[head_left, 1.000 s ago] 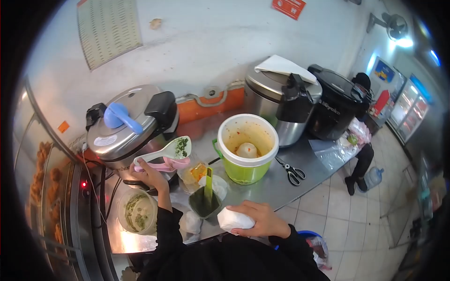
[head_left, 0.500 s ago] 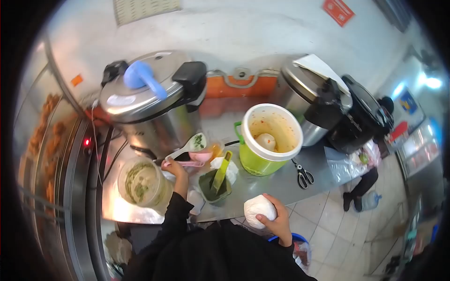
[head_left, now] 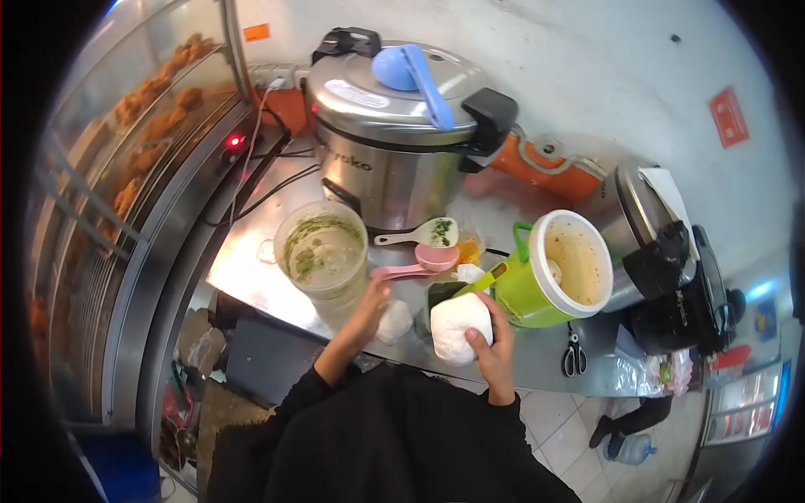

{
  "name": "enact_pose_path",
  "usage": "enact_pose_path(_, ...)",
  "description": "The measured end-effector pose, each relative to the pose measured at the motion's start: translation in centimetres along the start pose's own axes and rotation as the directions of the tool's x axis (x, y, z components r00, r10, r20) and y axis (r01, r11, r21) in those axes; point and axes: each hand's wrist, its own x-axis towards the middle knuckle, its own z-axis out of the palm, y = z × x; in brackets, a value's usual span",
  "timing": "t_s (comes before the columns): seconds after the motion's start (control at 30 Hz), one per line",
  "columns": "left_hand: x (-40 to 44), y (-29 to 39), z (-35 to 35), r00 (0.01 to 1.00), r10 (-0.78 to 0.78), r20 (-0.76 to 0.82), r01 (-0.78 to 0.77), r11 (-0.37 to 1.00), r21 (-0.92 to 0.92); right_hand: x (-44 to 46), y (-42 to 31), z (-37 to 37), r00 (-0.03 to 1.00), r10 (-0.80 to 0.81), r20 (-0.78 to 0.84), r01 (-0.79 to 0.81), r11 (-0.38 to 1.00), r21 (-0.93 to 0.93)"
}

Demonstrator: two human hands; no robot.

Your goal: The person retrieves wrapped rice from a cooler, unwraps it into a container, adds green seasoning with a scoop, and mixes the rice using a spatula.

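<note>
In my right hand is a rounded white bundle that looks wrapped in paper, held above the table's front edge. My left hand has its fingertips at the handle end of a pink scoop; they seem closed on it. A white rice paddle with green bits on its head lies just behind the scoop. Beside my left hand sits another white bundle. Left of it stands a clear tub with green residue. A dark green container with a yellow-green utensil is partly hidden behind my bundle.
A large steel rice cooker stands behind, with a blue scoop on its lid. To the right are a green-and-white bucket, scissors and another cooker. A glass food cabinet borders the left. Someone's leg shows at right.
The view has turned, shifting the scene right and tilting it. The paddle now lies flatter behind the pink scoop, and the scoop's angle has changed. My right hand still holds the bundle.
</note>
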Motion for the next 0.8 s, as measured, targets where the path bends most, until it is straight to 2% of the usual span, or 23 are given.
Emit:
enact_pose_path(0.03,-1.6,1.3,0.8,1.000,0.012,-0.021,-0.012,1.000,-0.003,0.7,-0.3,0.9,0.999,-0.003,0.032,0.001,0.998,0.060)
enact_pose_path(0.07,-3.1,2.6,1.6,0.974,0.074,0.214,-0.076,0.997,-0.001,1.4,-0.6,1.9,0.998,-0.008,0.064,0.000,0.993,0.119)
enact_pose_path(0.1,-4.0,3.2,2.1,0.891,0.130,0.436,-0.139,0.990,-0.012,2.1,-0.3,2.8,0.992,-0.064,0.108,0.056,0.995,0.081)
enact_pose_path(0.13,-4.4,3.2,2.3,0.899,0.142,0.415,-0.150,0.989,-0.015,2.6,-0.1,3.8,0.989,-0.065,0.133,0.054,0.995,0.089)
enact_pose_path(0.2,-5.0,3.6,2.4,0.925,0.273,0.265,-0.295,0.954,0.046,3.4,0.1,6.0,0.980,-0.127,0.156,0.116,0.990,0.082)
enact_pose_path(0.23,-5.6,4.6,2.3,0.959,0.224,0.171,-0.230,0.973,0.013,3.8,-0.3,6.9,0.983,-0.091,0.160,0.077,0.993,0.091)
enact_pose_path(0.4,-7.1,6.2,0.0,0.954,0.299,0.021,-0.299,0.948,0.108,4.8,-0.1,9.0,0.919,-0.127,0.374,0.124,0.992,0.033)
enact_pose_path(0.47,-7.7,6.6,-0.7,0.951,0.306,0.028,-0.307,0.941,0.143,5.0,0.9,9.3,0.839,-0.058,0.542,-0.080,0.970,0.228)
enact_pose_path(0.5,-7.9,6.8,-0.8,0.955,0.292,0.052,-0.294,0.954,0.050,5.0,1.0,9.3,0.800,-0.037,0.599,-0.161,0.948,0.275)
enact_pose_path(0.53,-8.1,7.1,-1.1,0.955,0.295,0.039,-0.297,0.954,0.050,4.9,1.2,9.5,0.793,-0.037,0.609,-0.167,0.946,0.276)
enact_pose_path(0.6,-8.5,7.7,-2.0,0.963,0.222,0.154,-0.236,0.968,0.082,4.8,1.5,9.8,0.710,-0.066,0.701,-0.312,0.863,0.398)
enact_pose_path(0.67,-8.9,7.8,-2.2,0.968,0.189,0.167,-0.198,0.979,0.039,4.7,1.6,10.2,0.692,-0.064,0.720,-0.309,0.874,0.374)
enact_pose_path(0.73,-9.1,7.8,-2.7,0.981,0.096,0.168,-0.119,0.984,0.132,4.7,1.8,10.6,0.675,-0.062,0.735,-0.303,0.886,0.352)
enact_pose_path(0.8,-9.3,7.7,-3.0,0.983,0.097,0.156,-0.122,0.979,0.160,4.7,1.9,10.8,0.653,-0.056,0.755,-0.278,0.910,0.307)
